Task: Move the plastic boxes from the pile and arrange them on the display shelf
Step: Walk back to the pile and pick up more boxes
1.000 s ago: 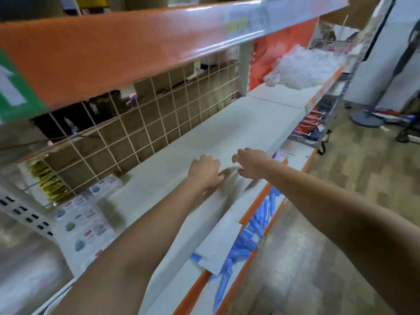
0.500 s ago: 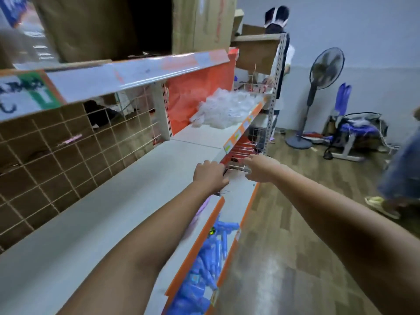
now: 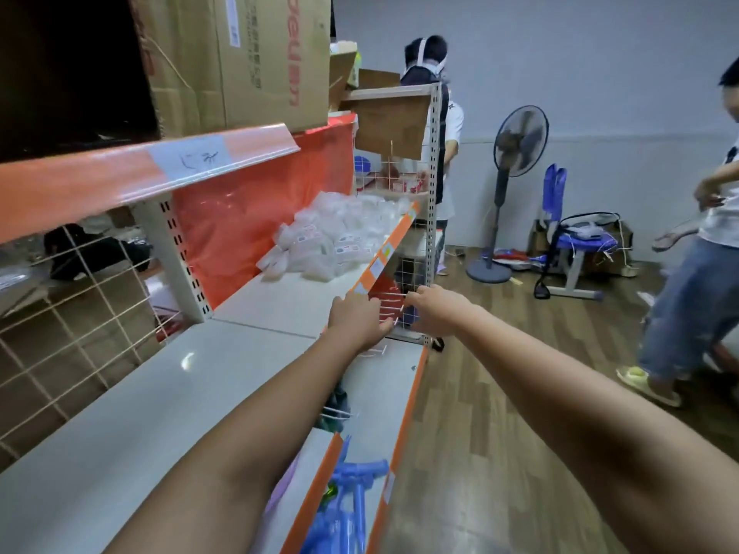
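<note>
- The plastic boxes [image 3: 340, 237] are lying in a loose pile at the far end of the display shelf [image 3: 280, 301], against an orange backing sheet [image 3: 248, 217], well apart from both hands.
- The near stretch of that white shelf is running bare toward the camera, with an orange price strip [image 3: 384, 249] edging its front.
- The left hand [image 3: 356, 319] is reaching forward over the shelf's front edge, its fingers [image 3: 386, 323] hanging loosely curled and grasping nothing; whether the tips are touching the wire hooks [image 3: 390, 301] just beyond them cannot be told.
- The right hand [image 3: 434, 309] is stretching out beside it, just off the shelf edge, fingers likewise relaxed and bent downward, holding nothing that shows.
- The two hands are sitting near each other, apart, with the wire hooks showing between them.
- Below the arms, blue plastic items [image 3: 344, 509] are lying on a lower shelf.
- A wire grid panel [image 3: 80, 313] is forming the back of the near shelf section.
- Cardboard boxes [image 3: 240, 62] are standing on the upper shelf, above its orange front strip.
- A person in a white top [image 3: 440, 125] is standing at the far end of the shelving, facing away.
- A standing fan [image 3: 516, 153] is rising from the wooden floor [image 3: 500, 393] by the wall, beside a blue chair [image 3: 580, 249].
- Another person in jeans [image 3: 688, 297] is standing at the right edge of the view.
</note>
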The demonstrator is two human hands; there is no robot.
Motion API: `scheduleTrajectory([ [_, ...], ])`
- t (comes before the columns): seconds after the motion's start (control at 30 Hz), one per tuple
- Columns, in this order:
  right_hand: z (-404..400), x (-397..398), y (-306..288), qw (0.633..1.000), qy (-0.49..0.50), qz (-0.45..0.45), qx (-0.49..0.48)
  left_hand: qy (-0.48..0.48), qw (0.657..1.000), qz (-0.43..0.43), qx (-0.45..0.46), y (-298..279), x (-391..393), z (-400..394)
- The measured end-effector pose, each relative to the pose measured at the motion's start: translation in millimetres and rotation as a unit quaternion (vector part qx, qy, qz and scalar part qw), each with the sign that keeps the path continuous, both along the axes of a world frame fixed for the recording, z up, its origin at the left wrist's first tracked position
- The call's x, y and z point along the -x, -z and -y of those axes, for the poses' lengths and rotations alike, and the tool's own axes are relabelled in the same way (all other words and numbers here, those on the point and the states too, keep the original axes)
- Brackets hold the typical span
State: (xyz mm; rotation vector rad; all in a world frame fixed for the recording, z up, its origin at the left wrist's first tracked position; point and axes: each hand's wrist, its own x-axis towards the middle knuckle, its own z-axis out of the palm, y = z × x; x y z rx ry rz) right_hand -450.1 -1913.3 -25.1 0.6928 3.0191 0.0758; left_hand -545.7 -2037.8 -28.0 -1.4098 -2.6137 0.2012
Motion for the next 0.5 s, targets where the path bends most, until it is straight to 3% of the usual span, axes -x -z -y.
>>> scheduleTrajectory([
  [0.33,-159.7,132.4,-47.5,1.0,0.003,-0.023,-0.02,0.0,1.0,-0.025,-0.018,-27.6,153.7,-162.0],
  [0.5,-215.9,183.0,-36.4,1.0,-0.003,-0.021,-0.004,-0.025,0.999,0.02,-0.043,-31.4,208.1,-223.0],
])
